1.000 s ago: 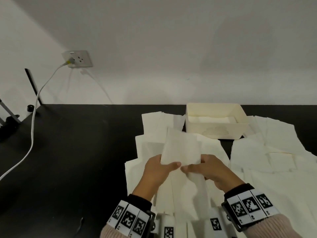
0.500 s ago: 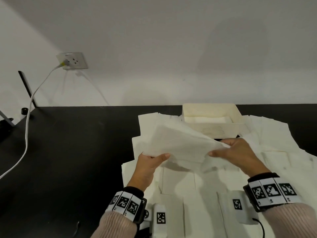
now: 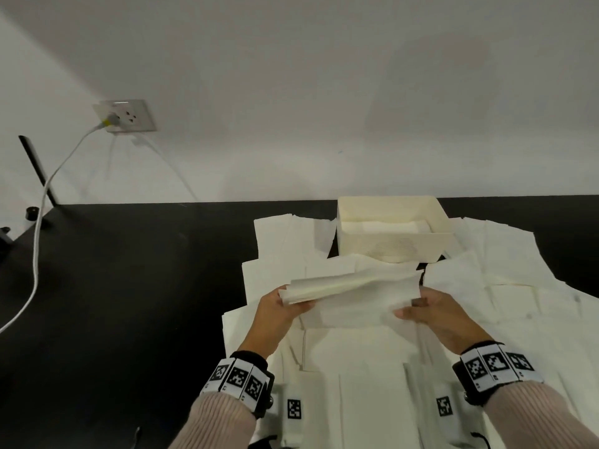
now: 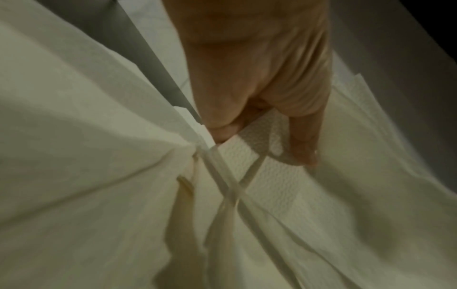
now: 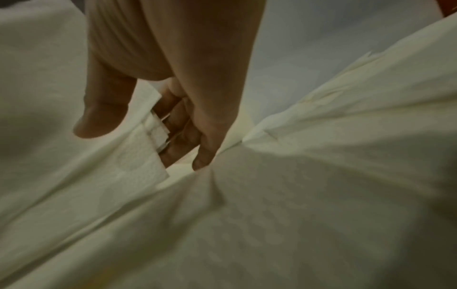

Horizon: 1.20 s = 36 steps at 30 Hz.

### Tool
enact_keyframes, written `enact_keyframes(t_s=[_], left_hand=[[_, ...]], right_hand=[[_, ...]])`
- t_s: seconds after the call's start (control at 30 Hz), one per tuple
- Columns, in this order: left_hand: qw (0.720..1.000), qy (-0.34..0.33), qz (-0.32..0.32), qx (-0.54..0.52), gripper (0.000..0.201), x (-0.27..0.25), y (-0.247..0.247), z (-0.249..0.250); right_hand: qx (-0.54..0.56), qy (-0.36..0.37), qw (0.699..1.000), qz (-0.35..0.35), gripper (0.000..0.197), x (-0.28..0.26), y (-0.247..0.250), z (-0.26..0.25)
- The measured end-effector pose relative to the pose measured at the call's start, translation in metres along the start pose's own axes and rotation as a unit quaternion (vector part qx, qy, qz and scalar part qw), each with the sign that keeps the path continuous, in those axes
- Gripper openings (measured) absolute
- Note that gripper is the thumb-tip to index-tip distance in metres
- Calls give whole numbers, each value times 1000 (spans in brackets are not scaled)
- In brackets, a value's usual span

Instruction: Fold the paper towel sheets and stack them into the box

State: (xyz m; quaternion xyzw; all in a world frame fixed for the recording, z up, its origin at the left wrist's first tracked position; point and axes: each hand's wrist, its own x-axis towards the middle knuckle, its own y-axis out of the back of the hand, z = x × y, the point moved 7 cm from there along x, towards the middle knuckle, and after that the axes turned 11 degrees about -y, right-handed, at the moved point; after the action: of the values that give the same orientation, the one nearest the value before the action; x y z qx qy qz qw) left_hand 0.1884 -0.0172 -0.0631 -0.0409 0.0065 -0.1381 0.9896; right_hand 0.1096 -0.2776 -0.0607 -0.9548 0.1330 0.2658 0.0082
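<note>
We hold one sheet [image 3: 353,294] up btwn both hands, just above the loose sheets [image 3: 363,400] spread over the black table [image 3: 129,286]. Our left hand [image 3: 278,314] pinches the sheet's left end, thumb on top, fingers under; in the left wrist view the thumb and fingers [image 4: 304,148] close on a corner of embossed paper. Our right hand [image 3: 434,314] grips the right end the same way; the right wrist view shows fingers [image 5: 183,136] curled behind the paper's edge and the thumb in front. The sheet is doubled over lengthwise, its upper layer lifted and slanting up toward the right, not yet flat.

The box [image 3: 393,254] sits at the far side of the table, near the wall, just beyond the held sheet and apart from it. It's open on top w/ folded sheets already lying inside, low against the walls. More sheets lie flat left and right of it.
</note>
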Motion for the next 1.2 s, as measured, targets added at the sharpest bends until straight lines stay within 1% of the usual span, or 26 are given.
enact_keyframes(t_s=[0.07, 0.13, 0.2, 0.23, 0.33, 0.43, 0.57, 0.63, 0.77, 0.83, 0.97, 1.0, 1.07, 1.13, 1.2], left_hand=[[999, -18, -12, -28, 31, 2, -4, 8], [998, -39, -19, -34, 30, 5, -7, 16], [998, -54, -23, -22, 33, 7, -8, 20], [998, -53, -30, -15, 37, 7, -9, 19], [999, -31, -39, 9, 51, 9, -11, 8], [999, -11, -34, 26, 59, 11, -15, -1], [999, -19, -30, 24, 64, 14, -30, 1], [999, -29, -27, 28, 59, 16, -36, 5], [998, -54, -18, 9, 42, 18, -36, 14], [998, -53, -17, -2, 44, 19, -32, 12], [999, -17, -36, 3, 50, 23, -36, 2], [999, -15, -35, 13, 49, 24, -40, 1], [999, -21, -22, 22, 42, 25, -45, 6], [999, -26, -18, -3, 37, 26, -45, 11], [999, -38, -29, -18, 32, 27, -40, 18]], right_hand=[[3, 18, 1000, 2, 37, -1, -2, -9], [-2, 48, 999, 1, 38, -1, -3, -20], [-35, 69, 997, 13, 37, 0, 0, -26], [-46, 66, 997, 16, 38, 3, 2, -24], [-40, 29, 999, 22, 47, 8, 11, -13], [-39, 18, 999, 33, 45, 7, 11, -9], [-25, 27, 999, 22, 43, 6, -3, -10], [-10, 36, 999, 29, 42, 6, -3, -12], [31, 49, 998, 29, 48, 8, 7, -16], [25, 49, 998, 24, 45, 10, 14, -12], [9, 29, 999, 29, 32, 12, 15, -5], [11, 25, 999, 27, 30, 14, 12, -5], [21, 26, 999, 36, 34, 17, 9, -9], [32, 36, 998, 46, 33, 16, 12, -15], [36, 57, 997, 34, 30, 11, 16, -21]])
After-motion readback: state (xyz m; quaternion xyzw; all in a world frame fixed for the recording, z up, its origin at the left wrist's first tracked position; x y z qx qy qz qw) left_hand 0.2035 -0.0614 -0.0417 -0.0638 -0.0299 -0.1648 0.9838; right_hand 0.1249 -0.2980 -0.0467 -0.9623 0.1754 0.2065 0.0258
